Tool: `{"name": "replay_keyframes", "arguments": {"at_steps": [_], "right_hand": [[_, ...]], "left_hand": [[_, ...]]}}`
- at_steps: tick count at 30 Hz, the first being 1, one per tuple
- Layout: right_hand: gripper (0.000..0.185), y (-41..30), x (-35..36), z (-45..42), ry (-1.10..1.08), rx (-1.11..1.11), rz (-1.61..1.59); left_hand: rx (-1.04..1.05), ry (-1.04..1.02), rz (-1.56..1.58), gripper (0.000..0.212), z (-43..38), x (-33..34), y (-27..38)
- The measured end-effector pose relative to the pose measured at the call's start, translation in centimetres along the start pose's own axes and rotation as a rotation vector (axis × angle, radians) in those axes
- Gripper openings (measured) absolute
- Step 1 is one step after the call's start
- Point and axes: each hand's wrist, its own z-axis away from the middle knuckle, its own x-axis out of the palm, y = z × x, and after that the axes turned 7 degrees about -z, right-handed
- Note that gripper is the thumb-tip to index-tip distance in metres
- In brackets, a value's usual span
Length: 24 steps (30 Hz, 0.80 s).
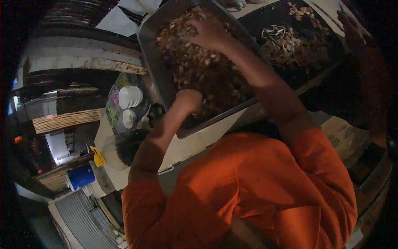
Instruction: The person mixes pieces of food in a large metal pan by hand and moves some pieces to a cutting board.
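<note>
A deep rectangular metal tray (214, 124) on the counter holds a heap of small brownish pieces (202, 67) that look like unpeeled garlic cloves. My right hand (206, 32) reaches over the tray's far part, its fingers bent down into the heap. Over the near left part, my left hand (188, 101) is curled with its fingertips low among the pieces. Dim light hides whether either hand grips anything.
A second dark tray (334, 57) at the right holds dry stalks (284, 35) and skins. Another person's hand (351, 25) is beside it. White bowls (130, 97) stand left near chopped greens (112, 116). A yellow object (99, 158) and blue box (81, 177) lie farther left.
</note>
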Motion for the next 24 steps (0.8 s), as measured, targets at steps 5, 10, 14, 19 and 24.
{"name": "replay_keyframes", "arguments": {"at_steps": [5, 10, 14, 19, 24], "right_hand": [[0.040, -0.3, -1.7, -0.1, 0.091, -0.123, 0.058], [0.035, -2.2, -3.0, -0.4, -0.354, 0.135, -0.338], [0.037, 0.0, -3.3, -0.5, -0.095, 0.198, -0.347], [0.038, -0.4, -2.3, -0.7, -0.124, 0.178, -0.383], [0.031, -0.4, -1.6, -0.5, -0.180, 0.028, -0.471]], "left_hand": [[0.059, 0.151, 0.236, 0.028, -0.7, -2.5, -2.7], [-0.147, 0.933, 0.703, 0.032, -2.7, -5.3, -9.5], [-0.143, 1.107, 0.791, 0.032, -2.6, -9.1, -6.9], [-0.109, 1.318, 1.067, 0.029, -1.5, -8.6, -4.3], [-0.168, 1.292, 1.019, 0.026, -1.4, -7.8, -4.7]]}}
